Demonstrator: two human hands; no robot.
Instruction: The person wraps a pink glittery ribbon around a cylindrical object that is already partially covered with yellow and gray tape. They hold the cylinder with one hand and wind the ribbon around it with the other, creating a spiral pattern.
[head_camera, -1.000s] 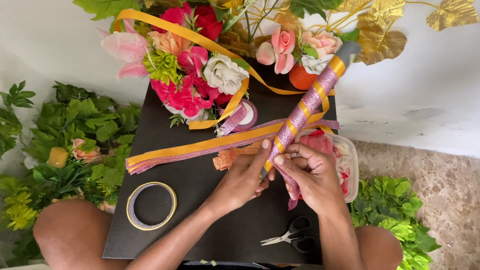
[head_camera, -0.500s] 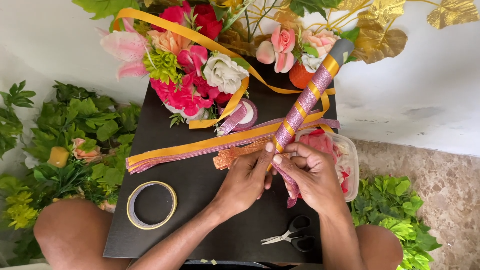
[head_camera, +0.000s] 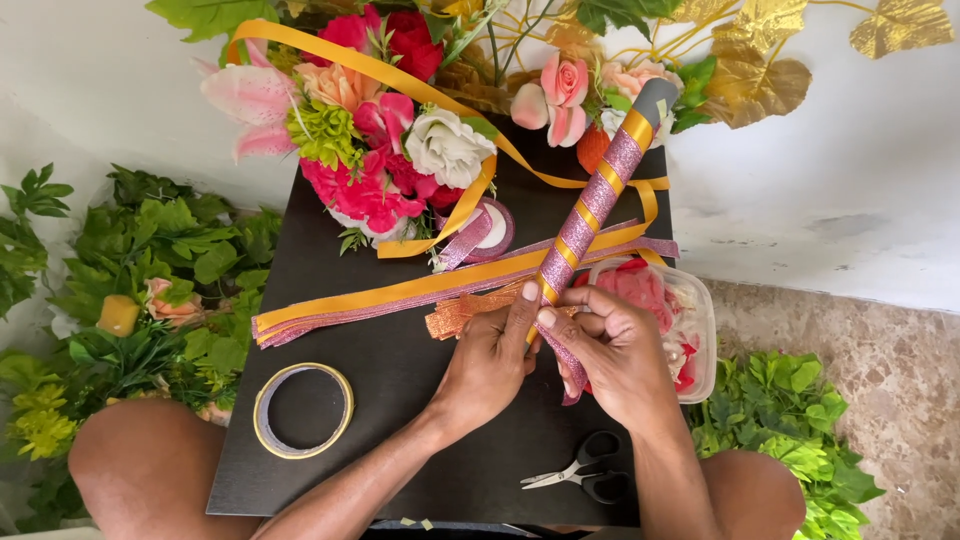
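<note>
Barely shifted since before: both hands' fingers (head_camera: 528, 305) pinching wrapped tube (head_camera: 598, 195) low end, long axis up-right.

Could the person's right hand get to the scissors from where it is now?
Probably yes. The scissors lie uncovered on the black table, just below the right hand, with nothing between them. But that hand, with the left hand, is busy on the ribbon-wrapped stick and would have to let go first.

pink-and-gold spiralled stick (head_camera: 592, 205), black table (head_camera: 400, 370)
</note>
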